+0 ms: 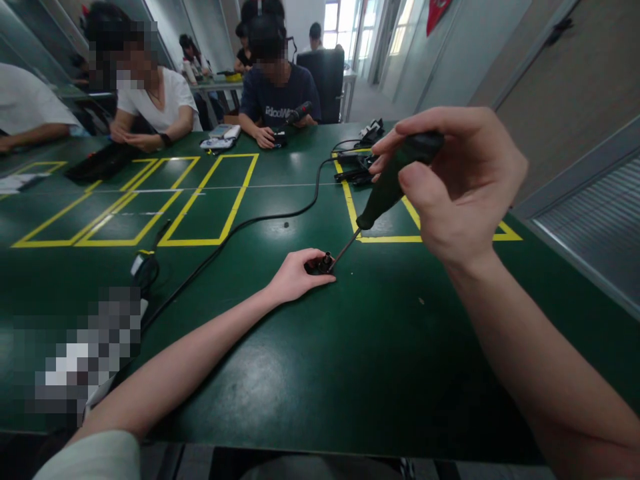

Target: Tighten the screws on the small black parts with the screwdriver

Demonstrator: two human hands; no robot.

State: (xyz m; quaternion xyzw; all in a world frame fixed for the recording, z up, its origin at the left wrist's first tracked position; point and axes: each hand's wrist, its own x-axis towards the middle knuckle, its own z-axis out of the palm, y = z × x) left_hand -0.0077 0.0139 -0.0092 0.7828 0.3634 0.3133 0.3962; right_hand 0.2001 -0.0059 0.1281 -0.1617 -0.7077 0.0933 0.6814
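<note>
My right hand [465,180] grips the dark handle of a screwdriver [387,183], which slants down to the left. Its thin metal shaft ends at a small black part [323,265] on the green table [380,360]. Thumb and fingers of my left hand [297,275] close around that part from the left and hold it on the tabletop. The part has a short upright dark cylinder on it; the rest is partly hidden by my fingers, and I cannot make out its kind. Whether the screwdriver tip sits in a screw is too small to tell.
A black cable [270,217] crosses the table behind my left hand. Yellow tape outlines [230,217] mark the surface. Several black parts [357,167] lie at the back right. A pixelated object [95,353] is at left. Across the table, a person in a dark shirt [280,93] handles a black tool.
</note>
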